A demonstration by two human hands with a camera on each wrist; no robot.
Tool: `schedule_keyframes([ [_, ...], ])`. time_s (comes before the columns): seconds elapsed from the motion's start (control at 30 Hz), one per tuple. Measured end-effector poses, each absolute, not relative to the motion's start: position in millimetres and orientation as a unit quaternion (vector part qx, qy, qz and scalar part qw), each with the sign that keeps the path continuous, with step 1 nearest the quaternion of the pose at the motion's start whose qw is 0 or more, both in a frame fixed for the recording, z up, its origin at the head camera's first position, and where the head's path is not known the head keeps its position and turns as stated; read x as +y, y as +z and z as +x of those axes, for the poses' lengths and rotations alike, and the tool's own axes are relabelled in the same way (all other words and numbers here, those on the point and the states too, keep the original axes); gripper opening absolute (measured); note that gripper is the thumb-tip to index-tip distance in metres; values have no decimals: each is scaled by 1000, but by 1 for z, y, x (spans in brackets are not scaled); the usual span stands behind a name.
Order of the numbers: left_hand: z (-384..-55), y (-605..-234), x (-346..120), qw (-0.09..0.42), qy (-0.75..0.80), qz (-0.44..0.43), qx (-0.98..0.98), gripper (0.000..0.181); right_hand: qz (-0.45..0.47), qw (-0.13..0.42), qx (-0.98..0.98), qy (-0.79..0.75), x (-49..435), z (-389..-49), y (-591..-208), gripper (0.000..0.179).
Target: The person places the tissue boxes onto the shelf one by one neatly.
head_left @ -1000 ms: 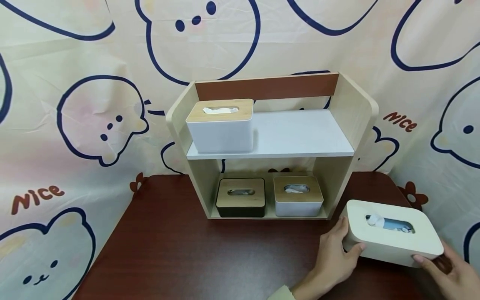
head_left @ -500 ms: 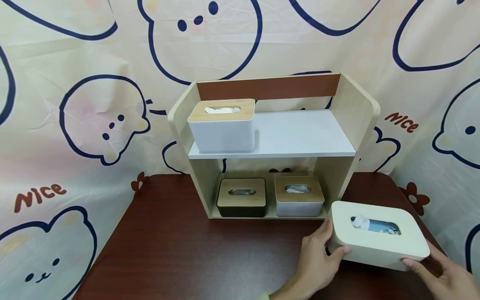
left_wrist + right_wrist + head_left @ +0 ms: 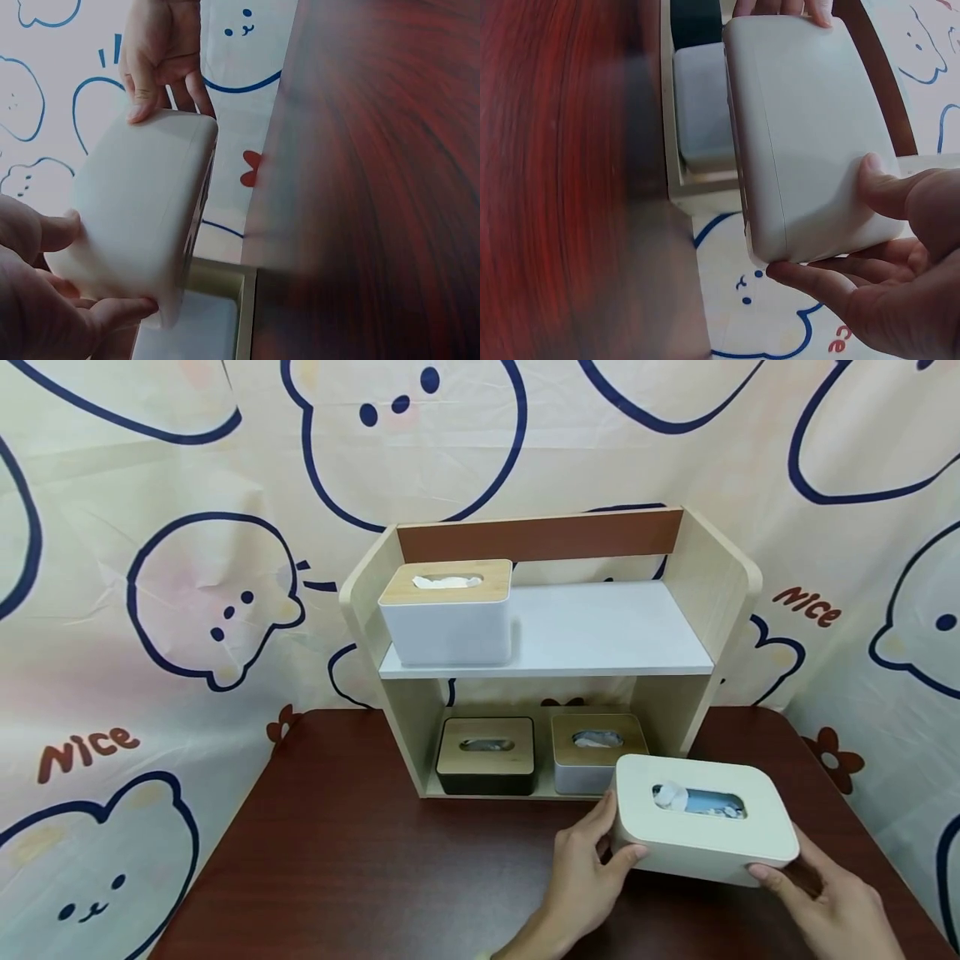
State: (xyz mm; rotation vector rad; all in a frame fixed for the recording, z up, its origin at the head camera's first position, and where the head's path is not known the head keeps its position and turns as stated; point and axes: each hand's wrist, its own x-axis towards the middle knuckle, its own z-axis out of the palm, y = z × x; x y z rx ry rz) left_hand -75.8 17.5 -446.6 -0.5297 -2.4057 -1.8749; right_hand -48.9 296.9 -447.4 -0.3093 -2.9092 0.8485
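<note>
Both hands hold a cream-white tissue box [image 3: 701,847] above the brown table, in front of the shelf's right half. Through the oval slot in its lid show a white tissue tuft and a blue pack. My left hand [image 3: 573,881] grips the left end, thumb on the near side. At the right end my right hand [image 3: 836,897] holds on, its thumb on the near corner. The left wrist view shows the box [image 3: 139,202] spanning between the two hands. In the right wrist view, thumb and fingers of my right hand [image 3: 900,255] bracket one end.
A two-tier shelf [image 3: 720,577] stands at the table's back. On its upper board sits a white tissue box with a wooden lid [image 3: 446,631], at the left. Below are a black wooden-lidded box [image 3: 486,768] and a smaller white one [image 3: 581,777], partly overlapped by the held box.
Both hands have carried the cream-white tissue box leftward, from the table's right side to in front of the shelf. The boxes on the shelf have stayed put.
</note>
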Motion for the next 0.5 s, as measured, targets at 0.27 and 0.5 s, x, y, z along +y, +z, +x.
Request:
schedule_keyframes([
  [0.27, -72, -448, -5, 22, -613, -158, -774, 72, -70, 38, -952, 297, 281, -47, -448, 88],
  [0.5, -71, -452, -26, 39, -618, -153, -770, 72, -48, 37, -948, 313, 265, -49, -446, 87],
])
